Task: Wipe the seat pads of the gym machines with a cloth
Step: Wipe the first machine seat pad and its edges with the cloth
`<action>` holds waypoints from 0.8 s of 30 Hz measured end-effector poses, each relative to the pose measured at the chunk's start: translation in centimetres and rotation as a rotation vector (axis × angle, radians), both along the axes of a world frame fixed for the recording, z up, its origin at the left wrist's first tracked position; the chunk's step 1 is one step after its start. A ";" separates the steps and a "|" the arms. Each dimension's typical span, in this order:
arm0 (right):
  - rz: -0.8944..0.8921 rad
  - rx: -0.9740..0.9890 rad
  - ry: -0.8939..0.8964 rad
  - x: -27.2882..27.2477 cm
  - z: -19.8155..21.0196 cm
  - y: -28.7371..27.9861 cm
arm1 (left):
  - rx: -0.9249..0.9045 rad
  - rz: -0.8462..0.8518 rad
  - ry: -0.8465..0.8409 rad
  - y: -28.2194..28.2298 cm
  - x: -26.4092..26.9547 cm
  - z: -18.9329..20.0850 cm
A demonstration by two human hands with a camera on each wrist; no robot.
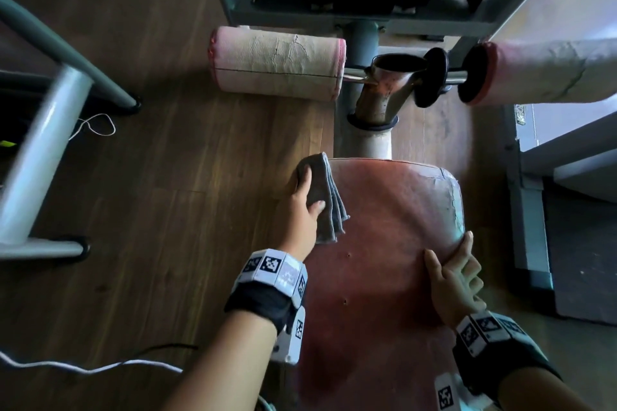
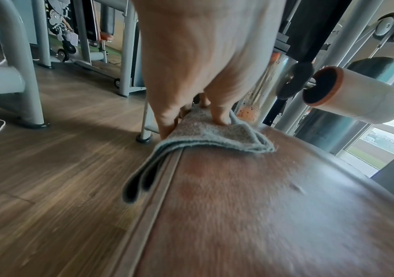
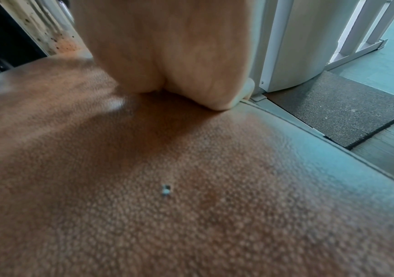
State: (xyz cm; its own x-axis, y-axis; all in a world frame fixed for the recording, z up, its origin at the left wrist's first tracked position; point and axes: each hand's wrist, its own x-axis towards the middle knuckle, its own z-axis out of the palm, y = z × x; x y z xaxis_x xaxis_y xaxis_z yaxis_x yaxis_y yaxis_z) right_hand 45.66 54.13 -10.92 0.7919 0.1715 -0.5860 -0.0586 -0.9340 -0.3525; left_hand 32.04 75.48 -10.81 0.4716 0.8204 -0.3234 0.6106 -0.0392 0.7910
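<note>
**Seat pad, cloth at its left edge**

Item 1. White cord [image 1: 96,125], looped on the wooden floor [image 1: 187,210] beside a grey machine frame [image 1: 43,157], well left of the seat.

Item 2. Left hand [image 1: 302,210], at the seat's left front corner. Thumb on top of the cloth, fingers curled down over the outer side, so the cloth is pinched between them; the left wrist view shows the fingertips [image 2: 221,118] pressing into it.

Item 3. Grey cloth [image 1: 325,200], folded in several layers, draped over the left edge of the seat pad; part lies on top, part hangs down the side.

Item 4. Reddish-brown seat pad [image 1: 384,243], worn, cracked along its right seam.

Item 5. Right hand [image 1: 454,274], on the pad's right edge, well apart from the cloth. Thumb flat on top, fingers bent over the rim, gripping the pad.

Item 6. Two pale roller pads [image 1: 277,65], beyond the seat, either side of the rusted post [image 1: 380,100].
</note>
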 end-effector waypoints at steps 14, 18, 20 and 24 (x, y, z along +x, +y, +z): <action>0.010 0.017 -0.018 -0.2 0.0 0.0 | -0.011 -0.039 -0.005 1.1 0.8 -0.2; 0.011 0.025 -0.010 -0.1 -0.1 -0.1 | 0.038 -0.026 -0.016 -0.9 -1.0 -0.7; 0.012 0.034 -0.004 -0.1 -0.1 -0.2 | 0.037 -0.011 -0.066 -2.7 -2.3 -1.0; 0.017 0.032 -0.018 -0.2 -0.3 -0.2 | 0.028 0.007 -0.081 -3.7 -2.5 -0.8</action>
